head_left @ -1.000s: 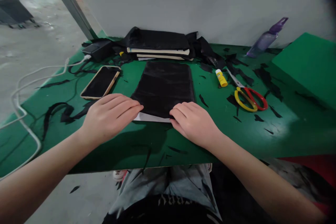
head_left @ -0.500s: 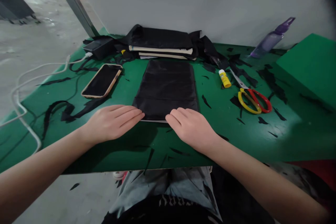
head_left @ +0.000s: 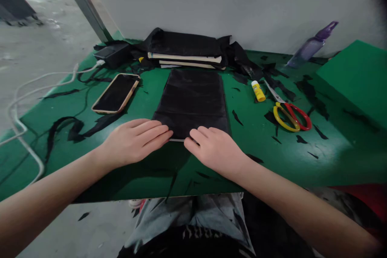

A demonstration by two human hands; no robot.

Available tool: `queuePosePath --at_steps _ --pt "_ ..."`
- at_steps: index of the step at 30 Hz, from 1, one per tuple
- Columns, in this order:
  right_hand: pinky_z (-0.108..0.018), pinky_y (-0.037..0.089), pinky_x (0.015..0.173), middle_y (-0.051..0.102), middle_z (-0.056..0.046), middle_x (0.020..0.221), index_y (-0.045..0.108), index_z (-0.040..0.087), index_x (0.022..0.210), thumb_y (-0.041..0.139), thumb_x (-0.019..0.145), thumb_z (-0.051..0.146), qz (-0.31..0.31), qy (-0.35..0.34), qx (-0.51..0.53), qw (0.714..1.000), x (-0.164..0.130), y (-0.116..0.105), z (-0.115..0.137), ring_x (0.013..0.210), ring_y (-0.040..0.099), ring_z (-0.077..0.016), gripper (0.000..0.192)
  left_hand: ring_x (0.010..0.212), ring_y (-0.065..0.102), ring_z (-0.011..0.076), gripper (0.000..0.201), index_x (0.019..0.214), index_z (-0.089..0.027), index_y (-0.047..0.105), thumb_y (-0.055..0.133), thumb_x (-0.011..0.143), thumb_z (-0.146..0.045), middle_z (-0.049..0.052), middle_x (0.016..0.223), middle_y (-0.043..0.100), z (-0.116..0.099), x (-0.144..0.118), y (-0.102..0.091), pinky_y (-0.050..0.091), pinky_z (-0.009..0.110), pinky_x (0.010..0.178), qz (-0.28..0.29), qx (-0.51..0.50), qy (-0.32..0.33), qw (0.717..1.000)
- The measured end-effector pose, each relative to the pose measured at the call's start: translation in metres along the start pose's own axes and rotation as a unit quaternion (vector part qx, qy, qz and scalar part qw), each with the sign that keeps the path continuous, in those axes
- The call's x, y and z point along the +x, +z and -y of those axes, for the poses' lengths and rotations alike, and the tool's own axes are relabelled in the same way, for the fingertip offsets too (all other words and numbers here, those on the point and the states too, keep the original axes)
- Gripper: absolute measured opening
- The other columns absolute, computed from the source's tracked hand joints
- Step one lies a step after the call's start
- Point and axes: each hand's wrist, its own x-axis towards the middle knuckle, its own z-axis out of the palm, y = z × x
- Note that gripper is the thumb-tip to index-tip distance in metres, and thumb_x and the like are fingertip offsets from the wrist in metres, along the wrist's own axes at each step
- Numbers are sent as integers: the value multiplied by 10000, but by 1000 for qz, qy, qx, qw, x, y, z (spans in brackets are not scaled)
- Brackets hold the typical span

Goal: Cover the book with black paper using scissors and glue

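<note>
The head camera shows a green table (head_left: 169, 177) with a black cloth-covered board (head_left: 192, 102) lying flat in the middle. The step seems to be pressing down its near edge. The left hand (head_left: 133, 143) and right hand (head_left: 216, 151) rest there, flat and open, gripping nothing. Next, firm even pressure seems needed.

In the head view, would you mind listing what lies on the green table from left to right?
White cable → phone → black fabric-covered panel → glue stick → scissors → purple spray bottle.
</note>
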Motion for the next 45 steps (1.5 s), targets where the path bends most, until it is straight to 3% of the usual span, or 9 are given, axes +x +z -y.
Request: queuePosePath --at_steps 12,16,19,22,24,27,36,42,45 --pt "-313 399 617 579 -52 848 615 168 879 439 898 129 36 -7 119 992 1 -12 -6 793 488 -180 181 928 651 218 218 1080 -99 629 548 877 -107 79 1032 712 0 5 3 531 346 784 9 -14 -9 1000" --pt "-344 474 807 625 -67 971 603 165 1038 491 896 261 -49 128 239 961 -3 -19 -13 940 544 -192 205 941 650 230 236 1086 -88 631 528 874 -71 89 1049 709 0 3 3 529 360 798 13 -8 8 1000" --pt "-467 359 1062 497 -122 1341 468 175 1287 544 865 395 -120 339 307 881 -13 -11 -30 1277 416 -256 482 971 646 228 259 1112 -93 627 520 878 -65 92 1080 704 0 1 3 527 356 815 16 -5 18 1000" --pt "-500 292 1122 321 -108 1508 350 220 1396 547 836 495 -86 495 480 720 -24 5 -47 1390 299 -258 654 1041 629 220 301 1155 -110 615 519 876 -50 90 1160 679 1 -5 1 515 354 879 20 -4 31 999" --pt "-463 264 1147 300 -86 1528 338 232 1405 559 819 476 -92 529 575 617 -27 14 -52 1409 272 -226 672 1103 606 222 325 1183 -125 604 517 879 -53 89 1220 652 3 -11 1 496 365 937 26 -6 38 999" --pt "-377 215 1172 206 -67 1566 278 203 1440 570 805 425 -135 529 634 548 -24 21 -51 1430 203 -171 733 1125 598 221 339 1204 -145 598 522 882 -70 81 1234 645 6 -22 1 476 375 980 28 -10 41 999" --pt "-404 210 1167 267 -42 1548 307 241 1440 632 756 417 -140 523 612 577 -13 32 -36 1422 236 -209 777 1065 613 209 401 1257 -157 571 472 885 -43 59 1173 677 12 -37 -4 437 376 998 32 -40 23 998" --pt "-423 200 1166 253 -35 1553 276 274 1461 637 759 449 -125 491 633 585 -1 37 -20 1421 235 -221 809 1013 636 200 573 1487 -191 254 393 935 -122 56 1097 714 16 -58 -15 343 356 1086 10 -85 -21 996" --pt "-421 199 1166 227 -50 1562 267 260 1466 649 750 443 -115 474 638 595 6 36 -15 1429 211 -222 831 1070 623 187 581 1478 -257 267 424 921 -197 16 1173 686 17 -81 -10 275 332 1146 28 -107 -63 992"
